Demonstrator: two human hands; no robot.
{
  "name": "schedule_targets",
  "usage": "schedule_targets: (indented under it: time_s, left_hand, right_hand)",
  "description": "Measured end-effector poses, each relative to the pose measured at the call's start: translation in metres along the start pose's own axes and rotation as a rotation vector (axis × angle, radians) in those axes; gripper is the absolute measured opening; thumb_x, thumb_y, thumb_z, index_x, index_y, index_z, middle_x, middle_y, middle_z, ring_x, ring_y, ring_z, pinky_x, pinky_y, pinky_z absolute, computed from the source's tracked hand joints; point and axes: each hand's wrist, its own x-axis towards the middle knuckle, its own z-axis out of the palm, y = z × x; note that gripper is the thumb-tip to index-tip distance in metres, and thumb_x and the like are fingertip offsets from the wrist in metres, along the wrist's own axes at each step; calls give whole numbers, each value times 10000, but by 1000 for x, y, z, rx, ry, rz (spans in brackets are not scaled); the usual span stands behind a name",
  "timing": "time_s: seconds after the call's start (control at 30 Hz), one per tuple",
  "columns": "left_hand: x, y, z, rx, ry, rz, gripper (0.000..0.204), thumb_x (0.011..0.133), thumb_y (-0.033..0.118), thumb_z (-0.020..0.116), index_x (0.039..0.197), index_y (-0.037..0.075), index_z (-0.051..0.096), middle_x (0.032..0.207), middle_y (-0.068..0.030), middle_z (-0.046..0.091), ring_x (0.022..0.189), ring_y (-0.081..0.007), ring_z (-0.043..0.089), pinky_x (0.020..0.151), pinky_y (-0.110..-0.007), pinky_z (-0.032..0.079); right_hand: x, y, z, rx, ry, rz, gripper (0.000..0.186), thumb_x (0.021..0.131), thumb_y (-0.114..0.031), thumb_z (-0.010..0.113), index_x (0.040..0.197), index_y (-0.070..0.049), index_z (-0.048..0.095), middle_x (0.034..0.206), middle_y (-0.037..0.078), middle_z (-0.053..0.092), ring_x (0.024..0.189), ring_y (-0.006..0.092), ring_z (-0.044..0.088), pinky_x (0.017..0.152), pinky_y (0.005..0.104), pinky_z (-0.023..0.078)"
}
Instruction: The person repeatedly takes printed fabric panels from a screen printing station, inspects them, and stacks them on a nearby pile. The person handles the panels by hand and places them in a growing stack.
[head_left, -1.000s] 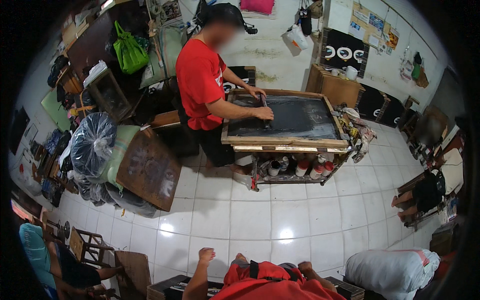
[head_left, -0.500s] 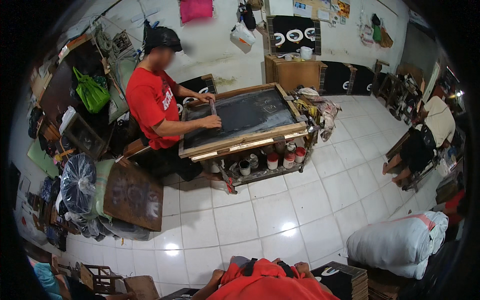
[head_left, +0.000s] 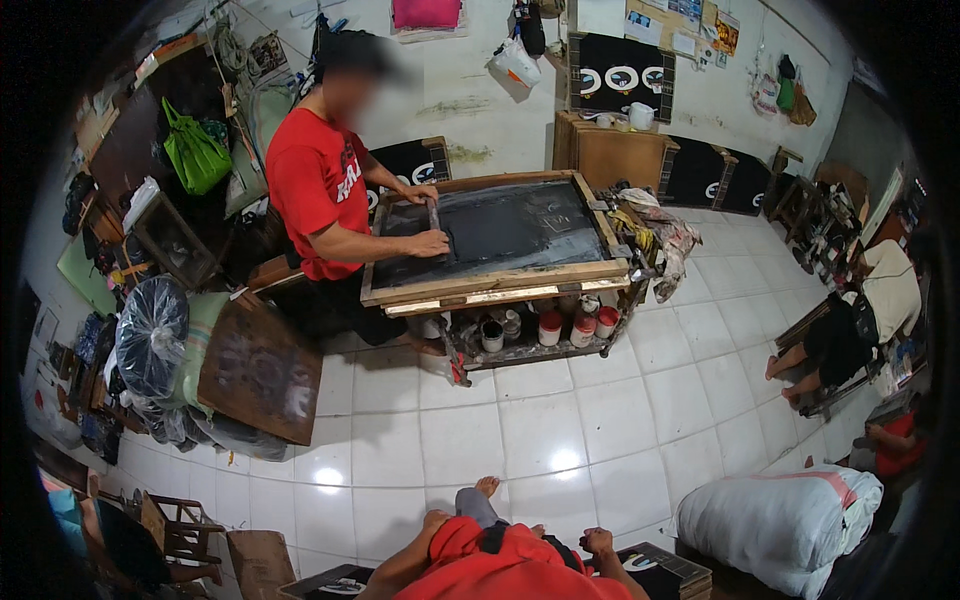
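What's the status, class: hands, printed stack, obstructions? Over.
Left hand, right hand low near body, grips unclear. Printed stack beside right forearm. Forearm partly blocks it.

Ahead of the left hand (head_left: 436, 520) and right hand (head_left: 597, 541), the floor tiles (head_left: 462, 447) leave a free way up to the framed worktop (head_left: 520, 285). A co-worker (head_left: 312, 195) bars its left end, while hanging rags (head_left: 672, 240) crowd its right. A stack of dark panels (head_left: 668, 574) and a bulky pale sack (head_left: 770, 528) block the near right side.

The bare left hand (head_left: 436, 520) is partly hidden beside the wearer's red cloth shirt (head_left: 500, 570). The red-shirted co-worker (head_left: 315, 195) has a blurred face (head_left: 358, 88).
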Motion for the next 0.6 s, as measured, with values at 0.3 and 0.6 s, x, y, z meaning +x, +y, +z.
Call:
schedule_targets:
  time_s: [0.3,0.6]
  left_hand:
    - [90,-10,-53,175,-71,152,271,765,331,598,660,88,658,719,-115,662,643,-241,633,575,-374,487]
    - [157,29,-155,-56,-210,-174,273,747,298,651,631,51,642,673,-85,652,548,-193,595,556,-342,481]
  right_hand:
    - [-8,-71,-22,639,-164,489,203,849,-205,525,940,-92,667,904,49,682,833,142,636,718,317,516]
    - [38,-186,-94,1661,256,744,152,793,18,507,900,35,613,735,141,639,613,219,632,510,308,508]
